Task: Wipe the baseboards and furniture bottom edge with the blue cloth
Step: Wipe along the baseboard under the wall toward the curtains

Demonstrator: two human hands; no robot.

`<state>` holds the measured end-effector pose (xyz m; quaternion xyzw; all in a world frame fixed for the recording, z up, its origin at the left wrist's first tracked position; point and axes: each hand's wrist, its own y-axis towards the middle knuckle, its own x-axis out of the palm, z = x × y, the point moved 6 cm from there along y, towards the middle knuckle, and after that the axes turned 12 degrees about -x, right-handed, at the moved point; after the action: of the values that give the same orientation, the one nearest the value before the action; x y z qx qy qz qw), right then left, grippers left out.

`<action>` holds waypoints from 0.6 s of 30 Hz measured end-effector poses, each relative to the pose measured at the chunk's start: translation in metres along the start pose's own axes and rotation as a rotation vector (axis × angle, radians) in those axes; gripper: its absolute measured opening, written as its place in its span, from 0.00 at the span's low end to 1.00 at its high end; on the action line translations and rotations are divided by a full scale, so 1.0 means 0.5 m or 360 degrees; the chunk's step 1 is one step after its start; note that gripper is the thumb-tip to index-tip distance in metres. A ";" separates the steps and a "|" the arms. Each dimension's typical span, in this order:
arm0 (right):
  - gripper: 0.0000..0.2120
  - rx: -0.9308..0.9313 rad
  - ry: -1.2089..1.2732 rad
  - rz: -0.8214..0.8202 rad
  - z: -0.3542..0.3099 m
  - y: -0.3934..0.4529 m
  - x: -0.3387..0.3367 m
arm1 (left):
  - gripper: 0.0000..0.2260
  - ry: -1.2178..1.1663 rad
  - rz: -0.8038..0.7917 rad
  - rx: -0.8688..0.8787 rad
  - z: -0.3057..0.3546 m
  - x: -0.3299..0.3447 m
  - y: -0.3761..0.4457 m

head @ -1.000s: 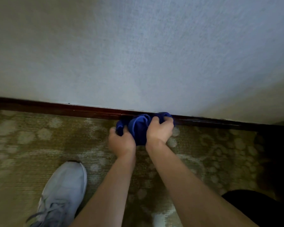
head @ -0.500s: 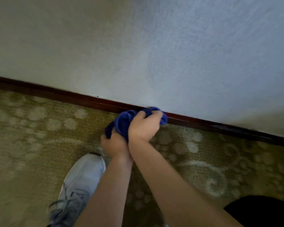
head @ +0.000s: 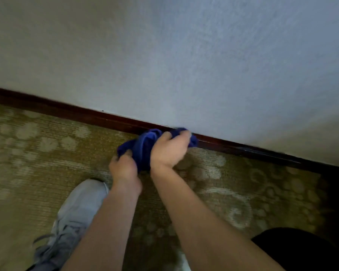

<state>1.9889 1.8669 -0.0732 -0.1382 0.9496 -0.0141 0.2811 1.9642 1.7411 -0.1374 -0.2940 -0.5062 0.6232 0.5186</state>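
Both hands' fingers gripping bunched blue cloth (head: 145,145), right hand (head: 167,149) pressing it against baseboard (head: 86,115)

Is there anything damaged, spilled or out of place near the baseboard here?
Nothing stands out. The dark baseboard looks unbroken, the carpet shows no spill, and both the left hand and right hand hold the bunched blue cloth.

Both hands are sliding left along the dark baseboard (head: 110,119) with the blue cloth (head: 145,147). The right hand (head: 168,149) now leads at the trim, and the left hand (head: 123,169) has dropped lower, closer to the grey shoe (head: 76,212).
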 end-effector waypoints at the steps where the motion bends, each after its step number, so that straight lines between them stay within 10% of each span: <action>1: 0.10 -0.0159 -0.0019 -0.0317 -0.019 -0.034 0.036 | 0.14 -0.0043 -0.0047 -0.0043 0.000 -0.030 0.012; 5: 0.09 -0.0250 0.0132 -0.1052 -0.039 -0.060 0.090 | 0.15 -0.0263 -0.0252 -0.0080 -0.020 -0.051 -0.017; 18: 0.22 0.1072 0.0808 -0.0220 0.135 0.113 -0.306 | 0.19 0.0462 -0.0009 0.0088 -0.190 0.171 -0.222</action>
<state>2.1337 1.9658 -0.0549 -0.0941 0.9195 -0.3758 0.0664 2.0628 1.8469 -0.0496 -0.3652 -0.4093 0.5863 0.5961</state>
